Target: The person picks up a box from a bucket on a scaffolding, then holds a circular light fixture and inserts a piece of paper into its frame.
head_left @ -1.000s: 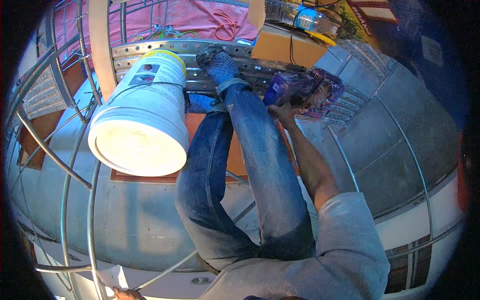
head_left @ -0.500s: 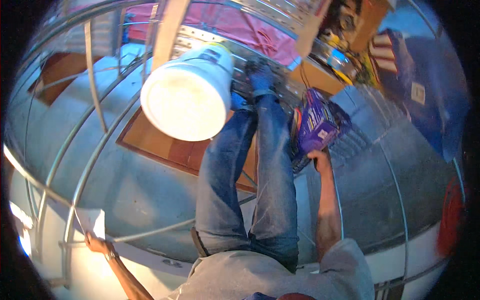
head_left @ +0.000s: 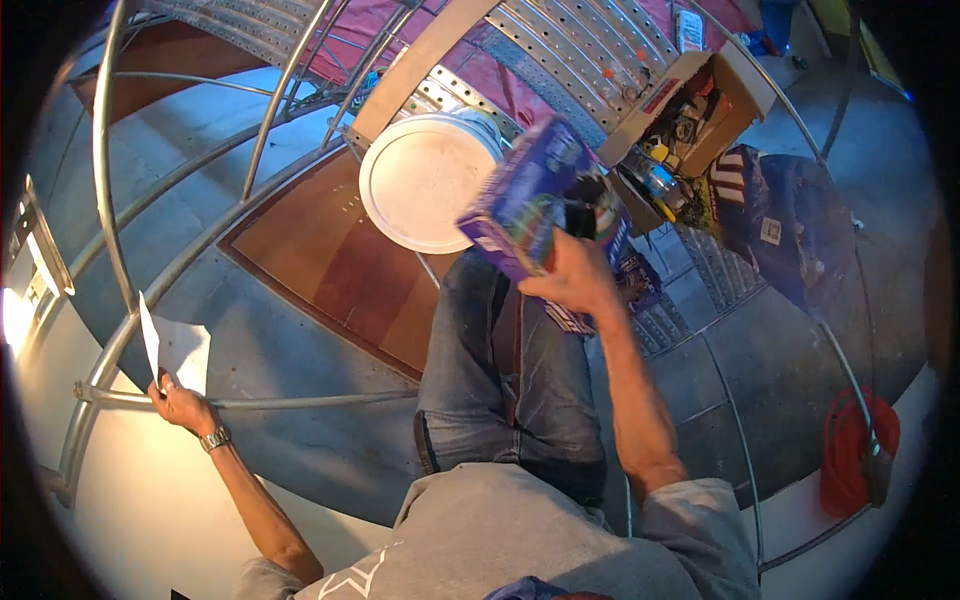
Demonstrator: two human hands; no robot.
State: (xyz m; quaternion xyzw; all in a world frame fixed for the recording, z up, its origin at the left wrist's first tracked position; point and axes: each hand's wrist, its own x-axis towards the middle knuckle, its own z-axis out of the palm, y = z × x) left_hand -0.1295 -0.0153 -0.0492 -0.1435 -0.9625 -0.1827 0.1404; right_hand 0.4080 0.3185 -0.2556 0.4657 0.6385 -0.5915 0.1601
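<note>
A purple printed carton (head_left: 525, 195) is in my right hand (head_left: 577, 272), held by its near end above my legs. Its left end overlaps the edge of a white bucket with a pale round lid (head_left: 420, 185) in this view; whether they touch I cannot tell. Something dark shows at the carton's right side, too unclear to name. Far to the left, my left hand (head_left: 183, 405) pinches a folded white sheet of paper (head_left: 185, 350) beside a metal tube. Under the carton, near my right knee, lies another purple printed package (head_left: 636, 282), partly hidden.
Metal scaffold tubes (head_left: 160, 230) curve along the left. A brown panel (head_left: 330, 275) lies beneath the bucket. Beyond my feet are perforated metal planks (head_left: 580, 60). On the right stand an open cardboard box (head_left: 735, 95) of tools, a blue sack (head_left: 800, 215) and a red container (head_left: 845, 465).
My right hand has lifted the purple carton from beside my right leg and brought it left, close to the bucket. My left hand still holds the white paper. The whole view has shifted.
</note>
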